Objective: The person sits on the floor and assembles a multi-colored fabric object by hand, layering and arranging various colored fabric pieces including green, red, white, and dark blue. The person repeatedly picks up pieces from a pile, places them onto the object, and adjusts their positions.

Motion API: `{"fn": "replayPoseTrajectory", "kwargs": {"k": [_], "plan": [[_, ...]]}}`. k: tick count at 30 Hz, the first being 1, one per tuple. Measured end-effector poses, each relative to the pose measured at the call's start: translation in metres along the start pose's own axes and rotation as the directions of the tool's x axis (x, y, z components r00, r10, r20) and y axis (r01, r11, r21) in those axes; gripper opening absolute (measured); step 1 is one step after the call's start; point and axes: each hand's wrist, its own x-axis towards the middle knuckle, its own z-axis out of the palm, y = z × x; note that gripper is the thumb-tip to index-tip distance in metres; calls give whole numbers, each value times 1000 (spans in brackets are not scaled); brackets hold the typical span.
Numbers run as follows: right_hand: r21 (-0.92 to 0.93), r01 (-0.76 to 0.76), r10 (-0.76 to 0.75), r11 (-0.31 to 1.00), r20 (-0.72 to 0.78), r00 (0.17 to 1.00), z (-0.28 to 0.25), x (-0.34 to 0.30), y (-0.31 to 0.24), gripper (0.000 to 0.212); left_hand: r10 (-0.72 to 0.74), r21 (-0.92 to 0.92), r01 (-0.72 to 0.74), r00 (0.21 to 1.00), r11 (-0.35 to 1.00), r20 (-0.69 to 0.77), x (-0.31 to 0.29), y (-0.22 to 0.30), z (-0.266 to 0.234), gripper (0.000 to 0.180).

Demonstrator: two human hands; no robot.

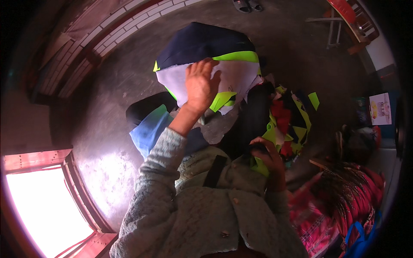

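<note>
A large piece of fabric [204, 41] is spread in front of me, dark navy at the far side, pale lavender-white nearer, with lime-green strips and corners. My left hand [201, 86] lies flat on its pale part, fingers outstretched and close together. Near my right thigh, my right hand [269, 157] is curled round something dark that I cannot make out. A lime-green scrap [259, 167] shows just below that hand. By my left knee hangs a light blue cloth [151, 130].
A heap of lime, red and black fabric scraps [282, 114] sits to my right. Beyond are a pink patterned cloth [309, 221], a blue strap [359, 236] and a wooden-edged chair [350, 26]. Dark slippers [247, 5] rest on the floor at the far side. A bright doorway [47, 210] opens at lower left.
</note>
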Motion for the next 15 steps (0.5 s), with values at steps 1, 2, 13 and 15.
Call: {"fn": "replayPoseTrajectory", "kwargs": {"k": [1, 2, 13, 15], "plan": [[58, 22, -21, 998, -3, 1000, 0, -1, 1, 33, 26, -5, -25, 999, 1000, 30, 7, 3, 12, 27], [122, 47, -47, 991, -3, 999, 2, -1, 3, 32, 56, 40, -57, 997, 998, 48, 11, 2, 24, 25], [152, -24, 33, 988, -52, 998, 8, 7, -16, 24, 103, 336, -165, 975, 927, 194, 39, -4, 87, 10], [119, -70, 70, 990, 7, 998, 5, 8, -28, 31, 97, 326, -143, 983, 934, 153, 40, -5, 87, 9]]}}
